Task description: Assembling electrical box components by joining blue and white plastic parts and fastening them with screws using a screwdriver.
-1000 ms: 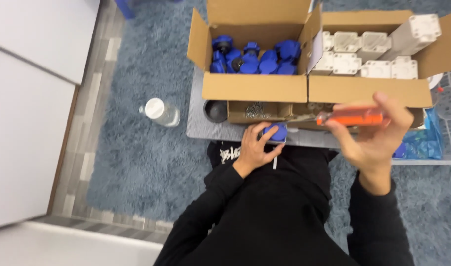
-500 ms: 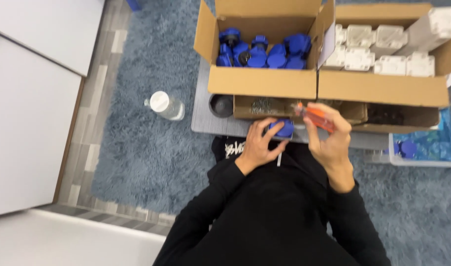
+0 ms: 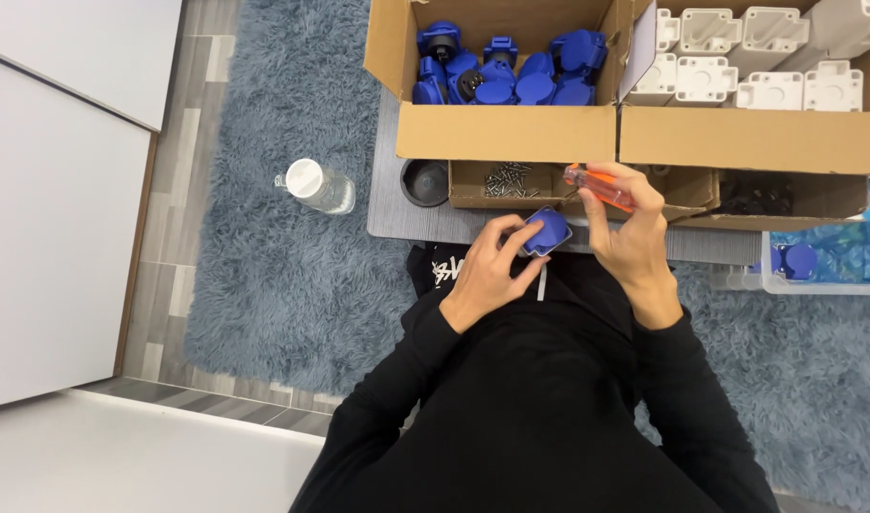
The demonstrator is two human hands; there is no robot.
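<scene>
Blue plastic forms the small socket part (image 3: 548,231) that we see gripped in the left hand (image 3: 492,271), whose fingers (image 3: 507,235) are curled closed around its edges; the part sits just above the lap, at the near edge of the grey board (image 3: 411,218). Our view shows the right hand (image 3: 630,237) closed around an orange-handled screwdriver (image 3: 598,187), held just beside and above the blue part; we cannot tell whether its tip touches the part. Behind both hands stands a low cardboard tray (image 3: 511,180) holding loose screws, and next to it a round black cup (image 3: 423,180). Farther back, one open carton (image 3: 506,133) contains more blue parts and a second carton (image 3: 753,141) contains white housings. We also note a clear bottle (image 3: 316,187) with a white cap lying on the blue-grey shag rug (image 3: 264,285), well apart from the hands.
</scene>
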